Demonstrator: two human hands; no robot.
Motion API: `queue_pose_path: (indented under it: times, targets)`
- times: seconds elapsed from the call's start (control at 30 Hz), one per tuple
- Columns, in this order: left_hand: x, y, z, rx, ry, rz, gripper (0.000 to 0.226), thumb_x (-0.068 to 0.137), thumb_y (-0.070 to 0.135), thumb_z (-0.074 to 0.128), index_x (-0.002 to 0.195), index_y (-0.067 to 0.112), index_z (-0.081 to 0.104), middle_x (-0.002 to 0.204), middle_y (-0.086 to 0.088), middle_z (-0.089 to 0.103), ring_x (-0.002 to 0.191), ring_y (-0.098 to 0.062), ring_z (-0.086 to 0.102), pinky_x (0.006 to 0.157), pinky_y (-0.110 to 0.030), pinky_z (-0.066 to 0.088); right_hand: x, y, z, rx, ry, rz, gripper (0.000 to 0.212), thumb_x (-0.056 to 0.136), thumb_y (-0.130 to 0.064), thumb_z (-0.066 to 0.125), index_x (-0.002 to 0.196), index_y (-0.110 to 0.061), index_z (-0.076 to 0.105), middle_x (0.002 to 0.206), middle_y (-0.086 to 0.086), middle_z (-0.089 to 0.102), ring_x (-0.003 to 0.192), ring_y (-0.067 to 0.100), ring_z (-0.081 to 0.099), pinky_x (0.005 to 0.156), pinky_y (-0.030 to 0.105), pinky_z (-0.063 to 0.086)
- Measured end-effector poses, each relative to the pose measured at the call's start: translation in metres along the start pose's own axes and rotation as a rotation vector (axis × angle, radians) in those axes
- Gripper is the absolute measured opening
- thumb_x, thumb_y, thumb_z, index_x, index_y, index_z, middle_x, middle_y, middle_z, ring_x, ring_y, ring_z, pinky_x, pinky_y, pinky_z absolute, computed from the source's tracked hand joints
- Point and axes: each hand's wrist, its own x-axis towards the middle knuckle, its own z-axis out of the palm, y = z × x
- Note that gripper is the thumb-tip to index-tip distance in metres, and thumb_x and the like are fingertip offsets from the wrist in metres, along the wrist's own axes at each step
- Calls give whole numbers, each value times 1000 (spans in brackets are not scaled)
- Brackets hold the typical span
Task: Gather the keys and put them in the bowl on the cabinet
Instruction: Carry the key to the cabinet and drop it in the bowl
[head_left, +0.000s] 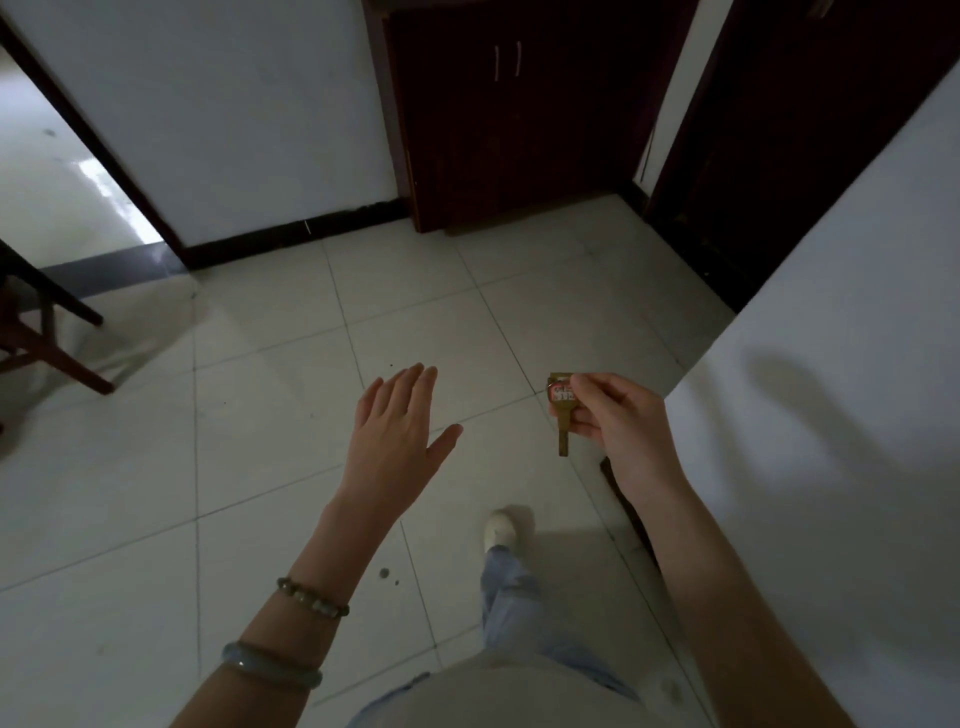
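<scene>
Dim light; cabinet (519, 119) top cut off by the frame edge, no bowl visible; tag text on the key (563, 415) unreadable; key is brass, blade pointing down, red-white tag at its head; right hand (618, 421) pinches the key by its head above the tiled floor (260, 415); left hand (400, 431) empty, fingers spread flat, palm down.

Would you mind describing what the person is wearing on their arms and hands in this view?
Both forearms are bare, with no sleeves in view and no gloves. The left arm carries two bracelets: a string of small round greenish-brown beads nearer the left hand, and a smooth, pale bluish-green bangle further up the forearm. The right hand and its wrist show no jewellery or watch.
</scene>
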Motion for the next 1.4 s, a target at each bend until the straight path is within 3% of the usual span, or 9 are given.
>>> queue_pose_path:
  times: [0.17,0.47,0.6,0.93,1.2,1.4]
  targets:
    - [100,-9,6,-11,3,-9,62,86,40,57,132,2,40,135,-18,50,126,-32,44,109,-48,28,97,-32,14,10,5,-3,13,86,-7,57,91,3,64,86,16,70,66,18,70,62,23,58]
    - [238,-18,22,-47,-1,-21,62,88,42,53,134,4,38,138,-16,47,128,-30,42,111,-44,24,231,-80,27,-92,1,-40,15,85,-11,59,74,-17,67,83,10,70,80,25,67,69,32,57]
    - [292,-29,30,-35,-8,4,63,88,44,51,136,5,36,140,-16,45,130,-30,39,112,-42,19,280,-88,35,-80,-5,-53,13,85,-12,61,76,-18,68,81,3,70,74,16,66,63,25,57]
    - [464,-64,64,-52,-26,117,63,88,45,50,135,6,37,139,-16,46,129,-30,40,111,-44,22,432,-110,61,8,88,-28,10,83,-13,62,76,-16,70,74,0,74,69,14,69,58,21,56]
    - [629,-98,68,-108,-37,219,61,85,38,60,131,2,42,132,-19,51,122,-35,48,106,-49,32,570,-158,102,12,175,-52,10,83,-17,61,79,-16,70,85,8,72,74,16,69,67,26,58]
    - [709,-102,84,-138,-66,279,61,85,38,61,131,2,43,132,-19,51,123,-33,47,107,-48,32,639,-174,107,37,233,-71,12,83,-18,62,75,-20,70,74,-6,75,72,9,69,60,18,54]
